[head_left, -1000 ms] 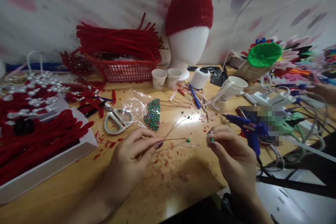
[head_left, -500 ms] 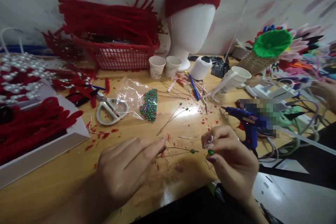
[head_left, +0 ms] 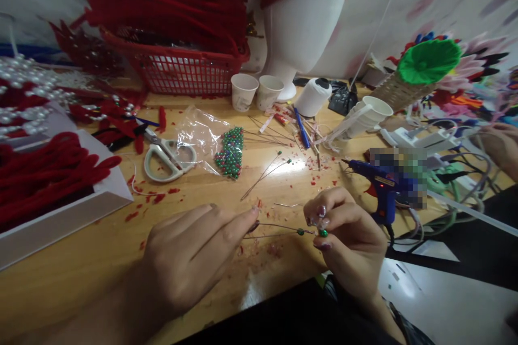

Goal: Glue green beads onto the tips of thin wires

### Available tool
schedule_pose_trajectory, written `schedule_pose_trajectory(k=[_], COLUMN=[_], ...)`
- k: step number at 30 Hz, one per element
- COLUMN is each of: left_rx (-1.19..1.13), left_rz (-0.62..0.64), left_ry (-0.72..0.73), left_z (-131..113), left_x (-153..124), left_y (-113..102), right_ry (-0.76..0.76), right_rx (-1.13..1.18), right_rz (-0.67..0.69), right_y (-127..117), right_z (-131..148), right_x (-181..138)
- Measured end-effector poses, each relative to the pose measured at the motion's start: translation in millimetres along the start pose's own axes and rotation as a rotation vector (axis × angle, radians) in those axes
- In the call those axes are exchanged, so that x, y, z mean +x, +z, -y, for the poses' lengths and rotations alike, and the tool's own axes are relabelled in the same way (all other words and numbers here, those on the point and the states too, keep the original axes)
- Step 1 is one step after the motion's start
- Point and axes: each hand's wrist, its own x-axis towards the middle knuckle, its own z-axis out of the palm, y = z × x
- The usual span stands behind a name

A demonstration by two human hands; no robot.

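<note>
My left hand (head_left: 198, 259) is closed, pinching a thin wire (head_left: 279, 226) that points right across the table. One green bead (head_left: 300, 232) sits on the wire near its far end. My right hand (head_left: 350, 242) pinches a second green bead (head_left: 322, 233) between thumb and fingers. The wire's tip reaches close to this bead; whether it has entered the hole I cannot tell. Beyond my hands lie two more wires with a green bead (head_left: 279, 153) at each tip. A clear plastic bag (head_left: 202, 137) holds many green beads (head_left: 231, 153) with some red ones.
A blue glue gun (head_left: 380, 180) with a lit red light lies right of my right hand, cables behind it. White-handled scissors (head_left: 170, 161) and a white box (head_left: 109, 197) of red fuzzy stems are at left. Paper cups (head_left: 244, 91), a red basket (head_left: 190, 73) and another person's hand (head_left: 499, 143) are farther back.
My right hand has moved left with its green bead, up to the wire's tip. The left hand stays nearly in place, still pinching the wire. The view has tilted down slightly.
</note>
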Motion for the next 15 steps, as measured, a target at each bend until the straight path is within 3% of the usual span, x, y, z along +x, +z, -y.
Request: schedule_pose_trajectory(k=[11, 15], left_rx=[-0.023, -0.022], left_rz=[-0.063, -0.006], left_ry=[-0.021, -0.013], left_z=[-1.0, 0.4], left_x=[1.1, 1.4], left_y=[3.7, -0.9], right_ry=[0.017, 0.054], right_rx=[0.126, 0.148], right_rz=[-0.027, -0.007], right_y=[1.9, 1.3], right_z=[-5.6, -3.6], right_x=[-0.4, -1.5])
